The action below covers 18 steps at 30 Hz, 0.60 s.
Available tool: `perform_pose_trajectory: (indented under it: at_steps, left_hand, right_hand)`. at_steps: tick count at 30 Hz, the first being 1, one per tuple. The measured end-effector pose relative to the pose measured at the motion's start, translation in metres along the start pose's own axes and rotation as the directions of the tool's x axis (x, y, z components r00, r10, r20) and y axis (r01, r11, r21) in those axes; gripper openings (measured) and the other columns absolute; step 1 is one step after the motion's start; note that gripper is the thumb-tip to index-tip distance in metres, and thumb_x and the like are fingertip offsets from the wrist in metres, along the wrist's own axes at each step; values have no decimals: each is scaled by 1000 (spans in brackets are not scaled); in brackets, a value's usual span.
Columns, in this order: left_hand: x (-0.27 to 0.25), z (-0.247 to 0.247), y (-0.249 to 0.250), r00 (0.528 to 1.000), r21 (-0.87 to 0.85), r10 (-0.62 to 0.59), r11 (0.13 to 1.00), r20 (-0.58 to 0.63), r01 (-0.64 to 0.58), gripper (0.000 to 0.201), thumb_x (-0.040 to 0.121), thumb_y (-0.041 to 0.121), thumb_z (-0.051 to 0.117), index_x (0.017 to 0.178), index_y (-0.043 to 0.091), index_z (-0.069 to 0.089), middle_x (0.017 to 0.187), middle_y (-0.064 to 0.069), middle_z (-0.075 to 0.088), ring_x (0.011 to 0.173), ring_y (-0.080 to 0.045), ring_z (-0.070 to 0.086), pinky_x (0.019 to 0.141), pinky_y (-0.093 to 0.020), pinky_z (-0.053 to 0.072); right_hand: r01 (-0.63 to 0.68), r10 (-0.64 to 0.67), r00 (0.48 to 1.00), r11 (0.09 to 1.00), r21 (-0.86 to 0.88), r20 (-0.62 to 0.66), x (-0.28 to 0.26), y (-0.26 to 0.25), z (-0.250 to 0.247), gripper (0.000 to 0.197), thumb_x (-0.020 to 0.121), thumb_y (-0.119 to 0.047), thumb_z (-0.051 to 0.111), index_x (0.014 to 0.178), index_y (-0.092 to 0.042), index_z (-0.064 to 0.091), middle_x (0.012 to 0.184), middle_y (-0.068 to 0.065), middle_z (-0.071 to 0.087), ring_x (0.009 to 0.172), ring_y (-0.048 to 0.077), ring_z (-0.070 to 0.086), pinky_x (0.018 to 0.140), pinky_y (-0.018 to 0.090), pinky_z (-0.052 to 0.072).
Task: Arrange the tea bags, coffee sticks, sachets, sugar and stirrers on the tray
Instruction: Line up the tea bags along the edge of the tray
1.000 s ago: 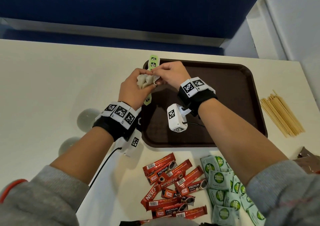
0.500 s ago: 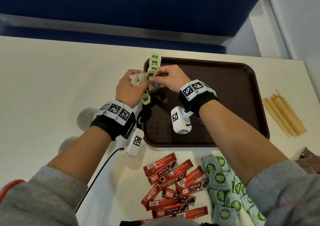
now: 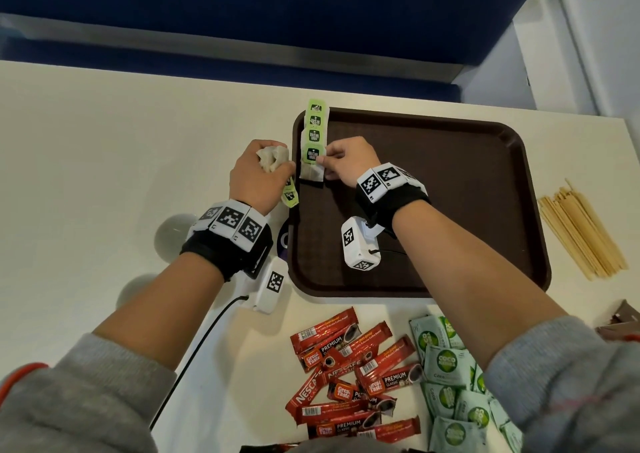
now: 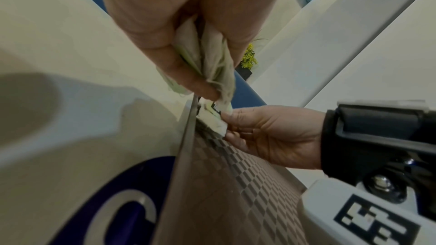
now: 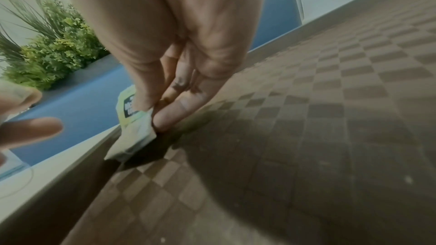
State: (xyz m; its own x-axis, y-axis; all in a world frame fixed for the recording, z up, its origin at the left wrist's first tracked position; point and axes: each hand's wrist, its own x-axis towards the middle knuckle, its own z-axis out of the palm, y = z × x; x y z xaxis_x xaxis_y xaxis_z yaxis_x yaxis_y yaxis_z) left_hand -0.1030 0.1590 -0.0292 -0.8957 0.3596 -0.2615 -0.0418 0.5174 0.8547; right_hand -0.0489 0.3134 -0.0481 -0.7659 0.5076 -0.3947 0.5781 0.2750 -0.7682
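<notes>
A: Right hand [image 3: 346,161] is pinching one pale paper tea bag with a green square tag [image 3: 312,168] by its edge, setting it down at the 9 o'clock rim of the dark brown textured plastic tray [image 3: 450,210]. The bag's lower end is touching the tray floor; the tag is lying on top of it.

B: And the left hand [image 3: 258,178]?

A: It is clenching a crumpled bunch of pale tea bags [image 3: 272,158] just outside the tray's left rim, with a green tag dangling below the fist. Three more green tags are lining up along the rim toward 11 o'clock.

B: Advice for this step?

A: Judging from the row, the bag should be laid flat, butting against the one ahead, tag facing up and square to the rim. Strings are looking tangled in the left wrist view, so the bunch should be kept slack to avoid dragging the placed bag.

B: Remaining stock?

A: Red coffee sticks [image 3: 349,376] and green-and-white sachets [image 3: 446,366] are waiting on the cream surface [image 3: 104,158] at 6 o'clock; pale wooden stirrers [image 3: 581,234] at 3 o'clock. Sugar: cannot tell.
</notes>
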Motion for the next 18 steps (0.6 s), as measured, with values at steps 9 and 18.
perform_pose_trajectory:
  at_steps: [9,18]
  left_hand:
    - [2,2,-2,1000,9,-5,1000,-6,5,31,83,20,67,112,17,57,98,5,57,90,-13,55,84,-26,44]
    - [2,3,-3,1000,7,-9,1000,-3,9,31,83,21,67,112,17,58,98,5,58,92,-15,57,88,-31,47]
  right_hand:
    - [-47,43,991,998,-31,-129,8,4,6,11,80,-22,74,81,-13,69,68,-1,66,67,16,68,78,31,58]
    - [-85,80,986,996,-24,-145,4,2,3,21,70,-24,81,73,-23,60,78,-3,69,78,15,69,80,32,57]
